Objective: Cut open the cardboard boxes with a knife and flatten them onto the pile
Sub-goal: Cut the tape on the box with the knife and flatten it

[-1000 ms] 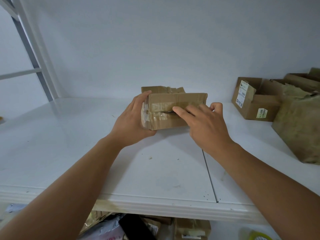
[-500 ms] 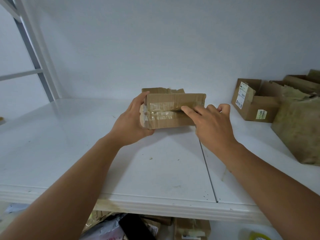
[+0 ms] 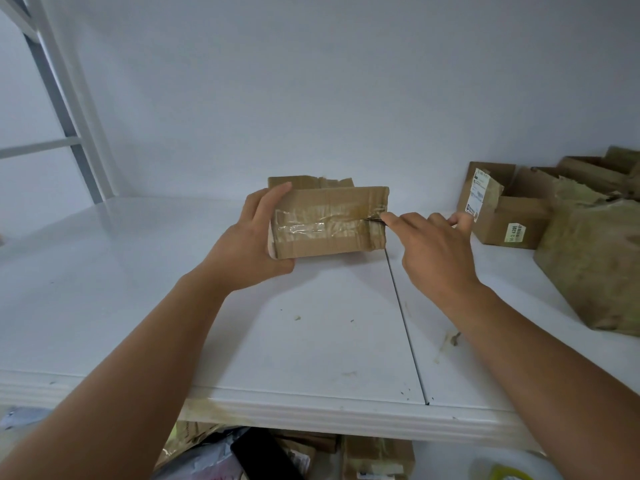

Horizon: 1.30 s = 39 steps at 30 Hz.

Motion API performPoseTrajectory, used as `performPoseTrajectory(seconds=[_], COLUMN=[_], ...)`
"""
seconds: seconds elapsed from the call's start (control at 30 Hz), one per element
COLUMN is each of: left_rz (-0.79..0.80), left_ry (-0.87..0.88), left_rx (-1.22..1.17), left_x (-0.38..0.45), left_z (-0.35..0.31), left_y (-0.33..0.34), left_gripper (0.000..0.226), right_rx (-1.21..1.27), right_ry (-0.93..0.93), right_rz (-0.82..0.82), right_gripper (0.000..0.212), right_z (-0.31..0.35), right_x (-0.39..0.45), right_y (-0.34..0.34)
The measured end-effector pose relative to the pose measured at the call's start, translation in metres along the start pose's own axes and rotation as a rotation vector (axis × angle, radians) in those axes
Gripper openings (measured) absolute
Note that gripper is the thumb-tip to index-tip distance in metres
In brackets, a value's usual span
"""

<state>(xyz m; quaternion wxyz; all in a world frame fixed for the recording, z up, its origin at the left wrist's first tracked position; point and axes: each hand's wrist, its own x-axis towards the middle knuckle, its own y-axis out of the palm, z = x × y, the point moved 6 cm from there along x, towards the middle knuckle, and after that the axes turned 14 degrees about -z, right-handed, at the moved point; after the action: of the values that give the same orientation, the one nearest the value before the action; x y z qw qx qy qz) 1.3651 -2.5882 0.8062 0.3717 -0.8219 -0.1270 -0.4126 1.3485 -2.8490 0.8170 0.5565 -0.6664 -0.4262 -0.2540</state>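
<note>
We see the left hand (image 3: 247, 244) clasping the left end of a small taped brown cardboard box (image 3: 329, 221) on the white table (image 3: 138, 289). At its right end, the right hand (image 3: 433, 247) pinches what looks like a dark knife blade (image 3: 374, 220), mostly hidden, against the tape seam.

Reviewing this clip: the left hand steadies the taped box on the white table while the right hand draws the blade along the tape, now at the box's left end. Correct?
Not quite. The head view shows the right hand with the blade at the right end of the taped box, not the left. The rest holds: the left hand grips the box's left side on the white table.
</note>
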Motion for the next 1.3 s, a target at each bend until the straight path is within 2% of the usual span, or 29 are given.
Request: performPoseTrajectory(seconds=[0.2, 0.33, 0.4, 0.5, 0.63, 0.73, 0.8, 0.9, 0.97, 1.07, 1.1, 1.2, 1.3], left_rz=[-0.025, -0.052, -0.058, -0.037, -0.017, 0.057, 0.108, 0.133, 0.117, 0.096, 0.103, 0.067, -0.047], left_ry=[-0.01, -0.096, -0.125, -0.121, -0.115, -0.131, -0.14, -0.14, -0.162, -0.229, -0.243, -0.323, -0.432], left_rx=[0.05, 0.057, 0.035, -0.021, -0.126, -0.245, -0.308, -0.37, -0.376, -0.342, -0.369, -0.478, -0.488], left_x=[0.0, 0.002, 0.001, 0.0, -0.001, -0.003, -0.004, -0.004, -0.003, -0.003, -0.004, -0.006, -0.004], left_z=[0.003, 0.018, 0.022, 0.016, 0.011, 0.012, 0.008, 0.001, 0.002, 0.002, 0.0, -0.002, 0.004], left_y=[0.002, -0.008, -0.012, -0.009, -0.003, 0.007, 0.015, 0.022, 0.024, 0.025, 0.025, 0.028, 0.028], left_gripper=[0.106, 0.109, 0.11, 0.105, 0.105, 0.116, 0.119, 0.106, 0.102, 0.109, 0.107, 0.074, 0.064], right_rx=[-0.089, -0.154, -0.164, -0.039, 0.149, 0.305, 0.434, 0.541, 0.572, 0.589, 0.592, 0.611, 0.619], right_ry=[0.03, 0.112, 0.161, 0.201, 0.191, 0.216, 0.319, 0.437, 0.452, 0.455, 0.453, 0.446, 0.433], right_rz=[-0.037, 0.07, 0.094, 0.017, -0.096, -0.051, -0.001, 0.075, 0.111, 0.119, 0.112, 0.083, 0.055], right_gripper=[0.059, 0.047, 0.048, 0.052, 0.038, 0.04, 0.049, 0.064, 0.063, 0.061, 0.06, 0.055, 0.05], right_z=[0.0, -0.022, -0.033, -0.027, -0.006, 0.004, 0.003, -0.002, -0.002, -0.001, 0.0, 0.002, 0.004], right_x=[0.0, -0.003, -0.006, -0.004, 0.002, 0.0, -0.002, -0.005, -0.007, -0.007, -0.007, -0.005, -0.004], right_y=[-0.003, 0.004, 0.006, 0.006, 0.001, 0.003, 0.009, 0.021, 0.026, 0.028, 0.028, 0.026, 0.023])
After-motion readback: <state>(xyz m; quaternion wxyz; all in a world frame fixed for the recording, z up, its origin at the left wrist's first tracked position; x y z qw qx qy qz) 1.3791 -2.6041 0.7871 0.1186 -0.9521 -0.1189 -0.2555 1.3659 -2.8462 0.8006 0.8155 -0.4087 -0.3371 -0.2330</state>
